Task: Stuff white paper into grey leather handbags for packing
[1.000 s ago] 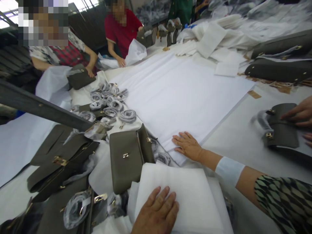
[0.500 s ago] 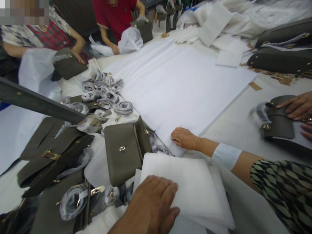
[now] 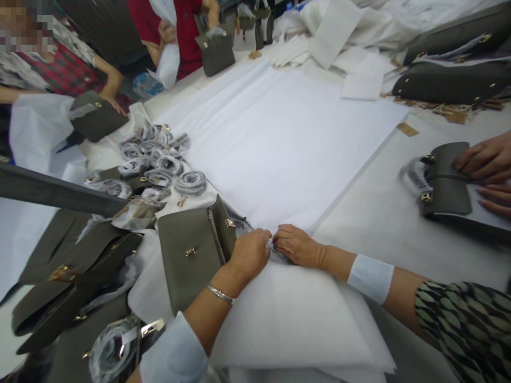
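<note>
The white sheet [image 3: 287, 143] lies spread over the middle of the table [image 3: 431, 141], reaching from the hands to the far side. Its near corner is right at the fingertips, most of the sheet stretching away beyond them.

The left hand [image 3: 252, 250], with a bracelet [image 3: 220, 294] at the wrist, has its fingers curled at the left of that corner. The right hand [image 3: 297, 244] is bent over the corner from the right, just beside the left hand, fingers curled down. The fingers hide the edge, so I cannot tell whether either hand has it pinched.

A stack of folded white sheets [image 3: 295, 319] lies on the near side, just below both hands. An olive bag [image 3: 187, 252] leans close to the left hand, on its left; farther left lie more bags [image 3: 75, 266], and beyond them wrapped coiled straps [image 3: 190, 182] along the sheet's left edge. Well to the right, a co-worker's hands [image 3: 489, 159] rest on another olive bag [image 3: 449, 181].
</note>
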Motion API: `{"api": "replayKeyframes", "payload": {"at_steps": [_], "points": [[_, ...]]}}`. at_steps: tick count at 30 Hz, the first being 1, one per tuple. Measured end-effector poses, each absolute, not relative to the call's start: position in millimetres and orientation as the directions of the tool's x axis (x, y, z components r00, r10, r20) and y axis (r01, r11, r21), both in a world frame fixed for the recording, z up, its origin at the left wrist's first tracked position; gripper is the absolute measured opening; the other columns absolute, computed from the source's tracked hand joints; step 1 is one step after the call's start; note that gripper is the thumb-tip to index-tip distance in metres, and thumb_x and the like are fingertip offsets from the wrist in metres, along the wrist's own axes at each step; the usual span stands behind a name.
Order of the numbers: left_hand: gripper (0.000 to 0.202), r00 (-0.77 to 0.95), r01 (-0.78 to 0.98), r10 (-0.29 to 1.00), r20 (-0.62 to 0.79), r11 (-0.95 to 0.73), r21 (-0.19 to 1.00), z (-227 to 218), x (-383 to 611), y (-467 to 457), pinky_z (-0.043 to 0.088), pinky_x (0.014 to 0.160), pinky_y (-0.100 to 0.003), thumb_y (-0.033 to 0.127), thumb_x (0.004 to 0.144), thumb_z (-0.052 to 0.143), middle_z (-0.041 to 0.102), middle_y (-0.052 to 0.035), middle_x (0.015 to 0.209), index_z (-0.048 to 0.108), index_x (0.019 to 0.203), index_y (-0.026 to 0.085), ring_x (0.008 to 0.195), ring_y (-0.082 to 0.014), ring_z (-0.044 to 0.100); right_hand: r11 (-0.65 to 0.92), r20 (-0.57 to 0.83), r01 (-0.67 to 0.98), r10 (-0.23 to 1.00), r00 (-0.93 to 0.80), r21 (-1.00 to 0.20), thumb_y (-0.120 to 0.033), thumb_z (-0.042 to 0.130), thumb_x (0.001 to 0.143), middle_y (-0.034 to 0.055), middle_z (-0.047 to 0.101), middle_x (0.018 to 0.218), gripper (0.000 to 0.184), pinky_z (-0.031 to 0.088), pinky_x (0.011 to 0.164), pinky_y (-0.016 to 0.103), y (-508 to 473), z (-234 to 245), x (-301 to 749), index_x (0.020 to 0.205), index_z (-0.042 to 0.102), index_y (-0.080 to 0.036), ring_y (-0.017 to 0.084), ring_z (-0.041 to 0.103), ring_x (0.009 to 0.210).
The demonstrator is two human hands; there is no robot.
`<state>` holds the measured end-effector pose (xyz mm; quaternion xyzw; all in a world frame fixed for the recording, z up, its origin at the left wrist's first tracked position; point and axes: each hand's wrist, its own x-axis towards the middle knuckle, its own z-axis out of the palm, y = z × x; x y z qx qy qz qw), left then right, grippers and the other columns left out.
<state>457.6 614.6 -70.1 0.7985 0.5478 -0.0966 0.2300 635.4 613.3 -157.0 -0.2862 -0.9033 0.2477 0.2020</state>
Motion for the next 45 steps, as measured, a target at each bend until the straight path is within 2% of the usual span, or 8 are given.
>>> {"api": "replayKeyframes", "payload": {"at_steps": [6, 13, 17, 21, 25, 29, 39, 45], "points": [[0.019, 0.377, 0.913, 0.847, -0.376, -0.27, 0.307, -64.9, 448.5, 605.7, 0.044, 0.069, -0.028, 0.022, 0.078, 0.059, 0.064, -0.0011, 0.098, 0.059, 0.097, 0.023, 0.08, -0.0172, 0.061, 0.573, 0.101, 0.48, 0.705, -0.702, -0.665, -0.014, 0.056, 0.081, 0.005, 0.068, 0.083, 0.013, 0.042, 0.089, 0.033, 630.0, -147.3, 631.2, 0.075, 0.067, -0.017, 0.017, 0.06, 0.082], [0.009, 0.497, 0.864, 0.772, -0.396, -0.401, 0.304, -56.2, 442.9, 592.7, 0.039, 0.065, -0.026, 0.016, 0.08, 0.052, 0.065, 0.0002, 0.087, 0.06, 0.081, 0.021, 0.08, -0.0165, 0.06, 0.492, -0.032, 0.5, 0.689, -0.724, -0.713, -0.017, 0.053, 0.082, 0.0035, 0.068, 0.076, 0.021, 0.044, 0.077, 0.031, 648.9, -134.9, 627.4, 0.071, 0.07, -0.018, 0.017, 0.059, 0.076], [0.009, 0.478, 0.871, 0.793, -0.377, -0.373, 0.319, -58.0, 443.9, 588.5, 0.04, 0.066, -0.027, 0.017, 0.08, 0.052, 0.065, -0.0012, 0.085, 0.059, 0.079, 0.02, 0.077, -0.0172, 0.059, 0.07, -0.135, 0.336, 0.823, -0.551, -0.939, -0.025, 0.056, 0.078, 0.0011, 0.066, 0.066, 0.02, 0.044, 0.067, 0.028, 657.9, -120.7, 633.5, 0.07, 0.071, -0.016, 0.015, 0.057, 0.066], [0.007, 0.342, 0.844, 0.859, -0.381, -0.103, 0.527, -60.2, 450.0, 591.0, 0.038, 0.065, -0.027, 0.02, 0.077, 0.055, 0.063, -0.0011, 0.075, 0.061, 0.073, 0.019, 0.072, -0.0158, 0.057, -0.249, -0.272, 0.11, 0.868, -0.416, -0.962, -0.039, 0.066, 0.071, 0.0014, 0.066, 0.063, 0.027, 0.043, 0.061, 0.028, 671.7, -103.3, 644.9, 0.073, 0.072, -0.013, 0.016, 0.056, 0.061], [0.015, 0.154, 0.295, 0.796, -0.585, 0.528, 0.796, -59.6, 461.4, 601.2, 0.038, 0.051, -0.022, 0.028, 0.08, 0.057, 0.063, -0.0041, 0.073, 0.06, 0.076, 0.014, 0.059, -0.0123, 0.055, -0.257, -0.251, 0.042, 0.875, -0.415, -0.966, -0.038, 0.074, 0.064, 0.0015, 0.066, 0.065, 0.026, 0.043, 0.061, 0.027, 676.5, -87.2, 651.8, 0.071, 0.072, -0.013, 0.014, 0.055, 0.06], [0.03, 0.152, -0.254, 0.699, -0.699, 0.711, 0.656, -53.5, 472.5, 615.3, 0.046, 0.049, -0.023, 0.039, 0.087, 0.054, 0.064, -0.0097, 0.085, 0.061, 0.093, 0.01, 0.063, -0.0141, 0.061, -0.282, -0.269, 0.006, 0.909, -0.319, -0.959, -0.037, 0.078, 0.061, 0.0011, 0.066, 0.066, 0.026, 0.042, 0.064, 0.027, 669.2, -79.1, 650.4, 0.07, 0.072, -0.013, 0.013, 0.054, 0.063], [0.012, 0.005, -0.442, 0.735, -0.678, 0.609, 0.658, -63.9, 487.7, 621.9, 0.049, 0.049, -0.021, 0.021, 0.077, 0.065, 0.065, -0.0064, 0.068, 0.059, 0.08, 0.011, 0.055, -0.0129, 0.061, -0.309, -0.286, -0.015, 0.898, -0.333, -0.951, -0.036, 0.076, 0.064, 0.0055, 0.071, 0.078, 0.028, 0.045, 0.071, 0.03, 644.1, -79.0, 639.4, 0.079, 0.073, -0.013, 0.017, 0.059, 0.074], [0.017, -0.007, -0.461, 0.764, -0.645, 0.57, 0.68, -67.7, 489.8, 616.1, 0.049, 0.049, -0.02, 0.023, 0.071, 0.07, 0.062, -0.0024, 0.063, 0.059, 0.078, 0.012, 0.053, -0.012, 0.06, -0.33, -0.317, -0.009, 0.914, -0.252, -0.944, -0.036, 0.074, 0.066, 0.0006, 0.064, 0.063, 0.022, 0.041, 0.06, 0.026, 638.7, -83.3, 638.7, 0.069, 0.069, -0.014, 0.012, 0.051, 0.06]]}}
